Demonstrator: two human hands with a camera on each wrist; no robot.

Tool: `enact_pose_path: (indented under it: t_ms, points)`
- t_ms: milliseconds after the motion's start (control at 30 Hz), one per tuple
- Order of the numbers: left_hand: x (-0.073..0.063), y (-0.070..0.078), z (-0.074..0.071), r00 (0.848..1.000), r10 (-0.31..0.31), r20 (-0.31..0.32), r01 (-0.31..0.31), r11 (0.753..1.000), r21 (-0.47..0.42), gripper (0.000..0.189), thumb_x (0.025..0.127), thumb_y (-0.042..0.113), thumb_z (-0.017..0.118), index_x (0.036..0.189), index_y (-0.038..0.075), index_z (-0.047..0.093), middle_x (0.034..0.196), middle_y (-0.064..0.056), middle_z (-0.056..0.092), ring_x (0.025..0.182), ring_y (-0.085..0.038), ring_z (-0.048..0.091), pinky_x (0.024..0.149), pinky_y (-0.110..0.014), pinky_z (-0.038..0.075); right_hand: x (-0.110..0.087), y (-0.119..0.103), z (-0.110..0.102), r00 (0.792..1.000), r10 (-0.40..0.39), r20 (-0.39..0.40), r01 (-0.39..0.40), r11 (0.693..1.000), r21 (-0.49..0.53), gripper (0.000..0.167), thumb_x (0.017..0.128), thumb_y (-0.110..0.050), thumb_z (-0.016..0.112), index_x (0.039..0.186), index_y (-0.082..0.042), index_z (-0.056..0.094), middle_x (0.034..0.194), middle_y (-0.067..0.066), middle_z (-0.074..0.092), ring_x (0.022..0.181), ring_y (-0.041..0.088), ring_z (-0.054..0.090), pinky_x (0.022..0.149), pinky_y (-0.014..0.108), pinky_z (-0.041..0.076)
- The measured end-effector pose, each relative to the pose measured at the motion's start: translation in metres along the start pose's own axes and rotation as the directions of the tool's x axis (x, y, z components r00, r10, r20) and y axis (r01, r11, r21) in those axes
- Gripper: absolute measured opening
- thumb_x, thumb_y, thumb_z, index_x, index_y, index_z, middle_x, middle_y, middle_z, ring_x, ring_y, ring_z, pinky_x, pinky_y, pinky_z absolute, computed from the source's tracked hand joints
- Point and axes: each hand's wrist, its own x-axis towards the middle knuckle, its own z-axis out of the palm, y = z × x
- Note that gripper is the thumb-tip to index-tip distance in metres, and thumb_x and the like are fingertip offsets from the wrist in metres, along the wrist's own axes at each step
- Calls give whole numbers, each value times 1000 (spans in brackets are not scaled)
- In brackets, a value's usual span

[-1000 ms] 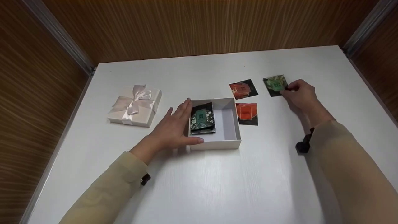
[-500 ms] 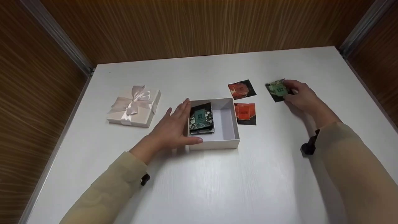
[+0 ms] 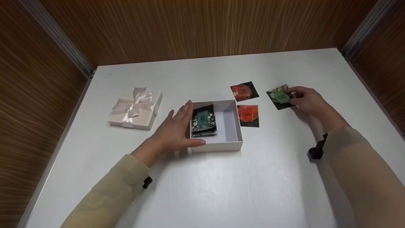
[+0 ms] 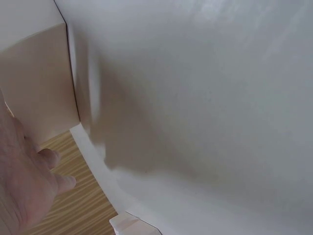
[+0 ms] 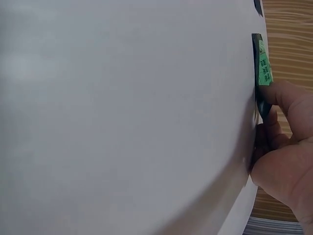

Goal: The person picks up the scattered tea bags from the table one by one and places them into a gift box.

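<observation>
My right hand (image 3: 308, 100) pinches the near right edge of a small square green-and-black sachet (image 3: 280, 97), which the right wrist view shows edge-on between thumb and fingers. Against the left wall of an open white box (image 3: 218, 146) rests my left hand (image 3: 174, 131), fingers straight along the side and thumb over the front corner. Inside the box's left half lies a small stack of dark floral sachets (image 3: 203, 119) with a teal label. Two red-and-black sachets lie beyond the box: one upper (image 3: 244, 91), the other (image 3: 248, 115) right beside its right wall.
A pale pink box lid (image 3: 136, 109) with a satin ribbon bow sits on the white table (image 3: 202, 190), left of the open box. Wood-grain panels (image 3: 215, 28) enclose the table at the back and both sides.
My right hand has drawn the green sachet slightly nearer to me, tilting its angle on the way. The left hand stays on the box.
</observation>
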Motion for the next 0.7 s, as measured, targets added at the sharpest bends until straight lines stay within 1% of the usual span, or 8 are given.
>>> enact_pose_path:
  t_ms: [100,167,300,400,467,567,633,700]
  points:
    - [-1,0,0,1000,-5,3,5,1000,0,135,83,95,47,169,9,-11,177,-5,-13,163,-25,2,130,-55,5,-1,1,0,1000,9,-11,-9,1000,25,47,109,-18,54,156,-12,53,148,23,46,121,31,48,86,29,50]
    - [0,0,1,1000,-9,6,9,1000,2,135,83,96,46,169,9,-11,177,-5,-14,163,-26,2,130,-54,5,-2,2,0,1000,17,-18,-16,999,51,46,109,-20,52,154,-13,55,149,21,47,122,28,48,87,29,50]
    - [0,-1,1,1000,-5,5,5,1000,3,136,83,96,46,169,8,-11,177,-6,-14,163,-27,3,130,-55,5,-5,3,-1,999,20,-28,-16,993,114,44,109,-23,52,152,-13,58,155,16,48,127,23,47,93,32,46]
    - [0,-1,1,1000,0,1,0,1000,1,135,83,95,47,169,8,-10,177,-6,-13,163,-26,2,130,-56,6,-7,3,-4,999,9,-52,-1,988,155,42,110,-26,53,149,-14,62,155,13,50,128,18,48,93,29,43]
    - [-1,-1,1,1000,4,-3,-4,1000,-2,134,84,94,48,169,8,-9,178,-6,-12,163,-25,2,130,-56,7,-8,1,-6,997,7,-76,8,980,197,40,111,-27,54,148,-15,64,155,13,51,125,15,50,92,26,44]
    - [-1,-2,2,1000,7,-9,-7,1000,-13,133,84,93,48,170,8,-8,178,-6,-11,163,-22,1,130,-56,7,-12,-4,-8,996,14,-86,12,955,296,40,111,-25,53,149,-17,64,161,13,42,128,15,49,92,20,47]
    - [0,-2,2,1000,6,-8,-6,1000,-17,133,84,93,48,170,8,-8,178,-6,-11,163,-21,0,130,-55,6,-14,-8,-10,997,19,-71,10,924,383,41,112,-21,50,151,-17,62,167,13,33,136,17,45,95,17,49]
    - [0,-2,1,1000,4,-8,-4,1000,-17,134,84,94,48,170,8,-9,178,-6,-11,163,-21,0,130,-55,6,-17,-13,-11,999,22,-49,3,885,465,43,112,-18,48,153,-18,60,171,13,26,143,20,39,96,15,49]
